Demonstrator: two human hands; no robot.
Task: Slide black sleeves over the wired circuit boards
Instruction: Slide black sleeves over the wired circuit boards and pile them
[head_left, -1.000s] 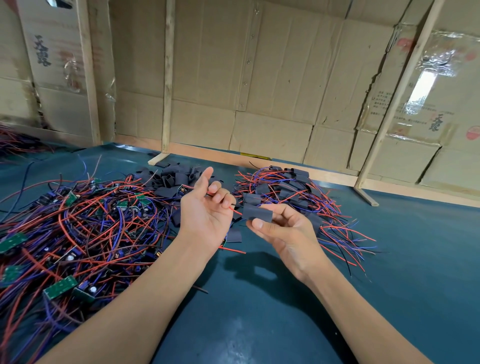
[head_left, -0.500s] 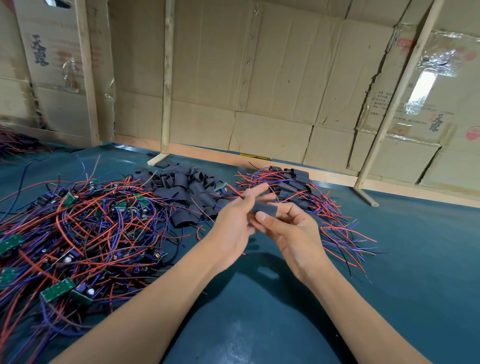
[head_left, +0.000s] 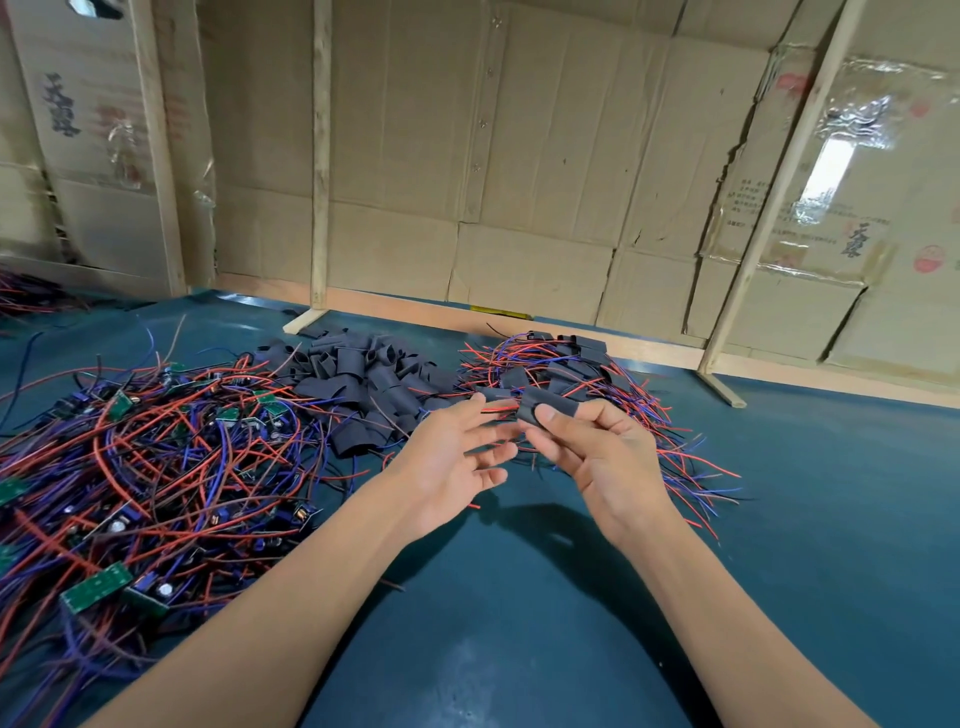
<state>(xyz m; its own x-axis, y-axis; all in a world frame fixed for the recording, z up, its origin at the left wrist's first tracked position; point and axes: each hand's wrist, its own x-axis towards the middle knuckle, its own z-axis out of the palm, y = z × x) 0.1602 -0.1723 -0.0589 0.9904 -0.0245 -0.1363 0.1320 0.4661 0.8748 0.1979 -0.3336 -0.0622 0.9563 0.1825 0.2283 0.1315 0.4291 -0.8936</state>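
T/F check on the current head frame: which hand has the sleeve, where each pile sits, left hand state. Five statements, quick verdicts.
1. The right hand pinches a black tubular sleeve. True.
2. The left hand grips a green circuit board. False: its fingers are spread and hold nothing.
3. The heap of loose black sleeves lies between the two wire piles. True.
4. The tangle of bare green boards with red and blue wires lies on the person's right. False: it is on the left.
5. Red wire shows at the held sleeve's left end. True.
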